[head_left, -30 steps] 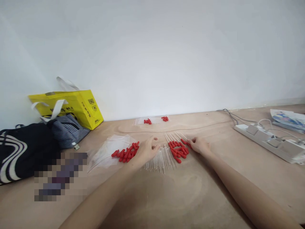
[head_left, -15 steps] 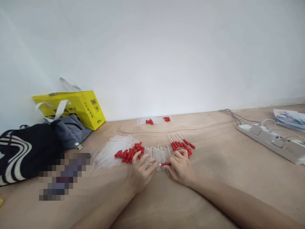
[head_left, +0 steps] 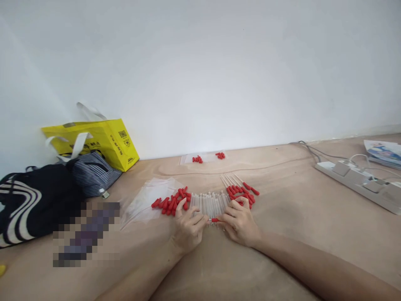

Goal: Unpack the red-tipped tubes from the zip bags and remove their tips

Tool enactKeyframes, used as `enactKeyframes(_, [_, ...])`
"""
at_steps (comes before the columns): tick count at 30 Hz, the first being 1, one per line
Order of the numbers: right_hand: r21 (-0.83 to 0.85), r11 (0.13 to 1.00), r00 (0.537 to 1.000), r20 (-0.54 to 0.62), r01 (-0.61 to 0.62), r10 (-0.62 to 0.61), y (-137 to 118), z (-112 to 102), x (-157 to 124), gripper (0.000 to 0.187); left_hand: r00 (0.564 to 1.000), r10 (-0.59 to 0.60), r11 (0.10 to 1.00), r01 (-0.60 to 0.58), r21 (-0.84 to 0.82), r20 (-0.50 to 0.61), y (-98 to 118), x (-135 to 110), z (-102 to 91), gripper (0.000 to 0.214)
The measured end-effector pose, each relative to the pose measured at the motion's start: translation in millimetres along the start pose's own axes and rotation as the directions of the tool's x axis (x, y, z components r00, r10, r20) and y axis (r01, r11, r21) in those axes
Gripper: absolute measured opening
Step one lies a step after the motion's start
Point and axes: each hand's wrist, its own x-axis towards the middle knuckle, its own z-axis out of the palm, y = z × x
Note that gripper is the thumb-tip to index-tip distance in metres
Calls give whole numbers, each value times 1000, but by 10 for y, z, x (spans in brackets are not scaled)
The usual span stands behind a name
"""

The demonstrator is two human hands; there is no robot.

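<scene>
My left hand and my right hand meet fingertip to fingertip over a small red rubber cap and the end of a clear tube. The right fingers pinch the red cap; the left fingers pinch the clear tube. Behind the hands lies a row of clear thin tubes. A heap of red caps lies to the left, another heap of red caps to the right. Both hands rest on the tan wooden surface.
A clear plastic bag lies left of the caps. Further back lies another clear bag with a few red caps. A yellow bag, a striped bag and a black bag stand at left. A white power strip lies at right.
Both hands drew back from the cap heaps toward me and came together. The right hand now pinches a red cap against the tube held by the left.
</scene>
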Motion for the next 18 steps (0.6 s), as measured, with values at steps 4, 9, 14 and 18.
enactKeyframes(4, [-9,1000,1000,-2,23,-23,-3,-17,-16,15,1000,-5,1000,5,-30,-9,3,-20,5,21])
enactKeyframes(9, [-1,999,999,0,35,-35,-19,-14,-18,14,1000,-13,999,13,-53,1,15,-32,14,22])
enactKeyframes(14, [11,1000,1000,-12,11,-11,0,-32,-34,16,999,-32,998,31,-59,-8,-11,-33,-10,22])
enactKeyframes(18, [23,990,986,-82,-141,143,90,-112,-47,18,995,-83,995,79,-64,-60,-87,-40,-50,20])
